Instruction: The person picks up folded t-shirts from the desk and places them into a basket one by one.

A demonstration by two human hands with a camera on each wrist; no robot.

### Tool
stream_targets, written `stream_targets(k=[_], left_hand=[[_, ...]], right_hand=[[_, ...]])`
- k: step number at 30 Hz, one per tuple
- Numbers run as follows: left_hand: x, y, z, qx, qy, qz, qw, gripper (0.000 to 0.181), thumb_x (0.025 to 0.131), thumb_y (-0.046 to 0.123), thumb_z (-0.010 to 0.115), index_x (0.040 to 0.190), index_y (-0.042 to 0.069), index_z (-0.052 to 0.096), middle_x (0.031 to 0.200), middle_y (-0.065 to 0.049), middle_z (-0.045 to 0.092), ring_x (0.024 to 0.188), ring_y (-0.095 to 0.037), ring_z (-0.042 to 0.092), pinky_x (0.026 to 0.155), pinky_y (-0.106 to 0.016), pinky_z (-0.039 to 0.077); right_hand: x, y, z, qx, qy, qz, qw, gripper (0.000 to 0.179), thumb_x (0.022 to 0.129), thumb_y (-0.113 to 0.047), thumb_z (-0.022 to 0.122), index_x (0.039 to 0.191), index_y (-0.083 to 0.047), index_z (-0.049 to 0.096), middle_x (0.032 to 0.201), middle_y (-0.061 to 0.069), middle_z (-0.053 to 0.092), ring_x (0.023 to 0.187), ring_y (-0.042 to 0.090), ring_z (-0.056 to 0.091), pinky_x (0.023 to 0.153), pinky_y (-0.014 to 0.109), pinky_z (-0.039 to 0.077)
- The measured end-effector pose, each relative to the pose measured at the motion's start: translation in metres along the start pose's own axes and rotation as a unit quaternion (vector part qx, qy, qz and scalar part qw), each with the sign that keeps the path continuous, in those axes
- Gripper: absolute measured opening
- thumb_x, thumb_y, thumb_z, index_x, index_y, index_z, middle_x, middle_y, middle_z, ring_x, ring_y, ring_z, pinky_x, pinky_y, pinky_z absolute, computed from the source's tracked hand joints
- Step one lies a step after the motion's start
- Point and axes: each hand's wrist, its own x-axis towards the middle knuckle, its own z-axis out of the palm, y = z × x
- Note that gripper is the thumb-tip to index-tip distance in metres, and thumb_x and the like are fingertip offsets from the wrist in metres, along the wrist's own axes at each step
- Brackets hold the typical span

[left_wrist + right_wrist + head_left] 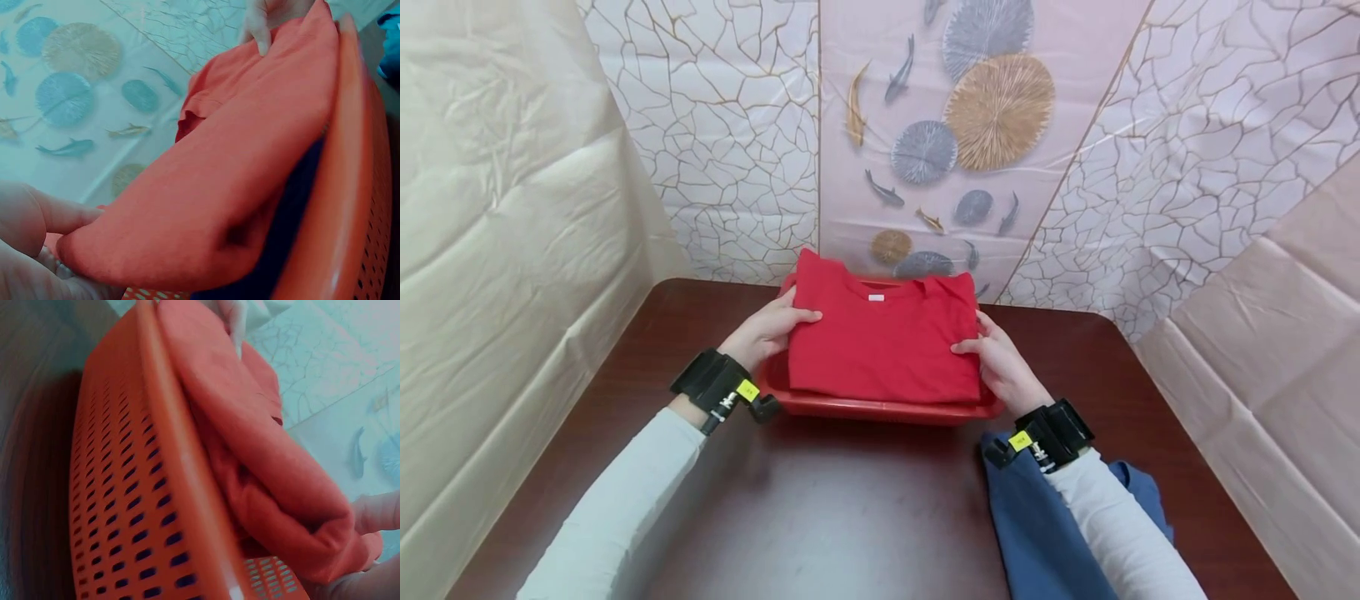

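Note:
A folded red T-shirt [883, 350] with a small white neck label lies over the opening of a red perforated plastic basket [880, 410]. My left hand [771, 327] pinches the shirt's left side, thumb on top. At the opposite side my right hand [1000, 360] grips the shirt the same way. Seen from the left wrist, the folded shirt [206, 169] slopes between both hands beside the basket rim [337, 187]. Dark blue cloth [294, 219] shows below it inside the basket. In the right wrist view the shirt's folded layers [262, 444] sit by the rim.
Blue cloth [1037, 525] lies on the dark brown table [850, 517] at the right, partly under my right forearm. Patterned sheets [737, 150] hang behind the table, and cream sheets [512, 250] hang along the sides.

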Motion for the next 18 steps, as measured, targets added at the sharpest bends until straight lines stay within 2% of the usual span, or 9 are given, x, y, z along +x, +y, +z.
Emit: stream_targets(k=[4, 7, 12, 18], left_hand=[[0.009, -0.008, 0.004, 0.018, 0.013, -0.008, 0.9997, 0.071, 0.09, 0.008, 0.053, 0.149, 0.025, 0.017, 0.139, -0.013, 0.036, 0.117, -0.028, 0.042, 0.099, -0.044, 0.039], [0.013, -0.014, 0.007, 0.02, 0.011, -0.016, 0.9996, 0.069, 0.091, 0.006, 0.05, 0.149, 0.023, 0.016, 0.14, -0.015, 0.036, 0.119, -0.03, 0.041, 0.102, -0.047, 0.036], [0.019, -0.018, 0.01, 0.017, 0.011, -0.03, 0.9994, 0.073, 0.091, 0.003, 0.047, 0.15, 0.021, 0.009, 0.142, -0.016, 0.033, 0.121, -0.03, 0.038, 0.107, -0.048, 0.033], [0.02, -0.023, 0.011, 0.03, 0.01, -0.052, 0.9981, 0.07, 0.089, 0.0, 0.046, 0.149, 0.016, 0.012, 0.139, -0.017, 0.035, 0.118, -0.031, 0.041, 0.106, -0.048, 0.035]], right_hand=[[0.004, 0.011, 0.0, -0.017, 0.005, -0.003, 0.9998, 0.077, 0.082, 0.009, 0.05, 0.148, -0.019, 0.019, 0.144, 0.007, 0.031, 0.122, 0.022, 0.035, 0.099, 0.034, 0.035], [0.007, 0.017, 0.0, -0.022, 0.007, -0.006, 0.9997, 0.079, 0.082, 0.011, 0.047, 0.148, -0.018, 0.017, 0.147, 0.01, 0.028, 0.125, 0.024, 0.032, 0.105, 0.037, 0.029], [0.01, 0.021, 0.001, -0.03, 0.018, -0.011, 0.9993, 0.077, 0.082, 0.012, 0.045, 0.148, -0.017, 0.019, 0.149, 0.01, 0.027, 0.126, 0.025, 0.031, 0.108, 0.041, 0.027], [0.009, 0.025, 0.003, -0.069, 0.01, 0.019, 0.9974, 0.077, 0.084, 0.009, 0.042, 0.15, -0.018, 0.012, 0.153, 0.01, 0.019, 0.129, 0.028, 0.026, 0.11, 0.045, 0.025]])
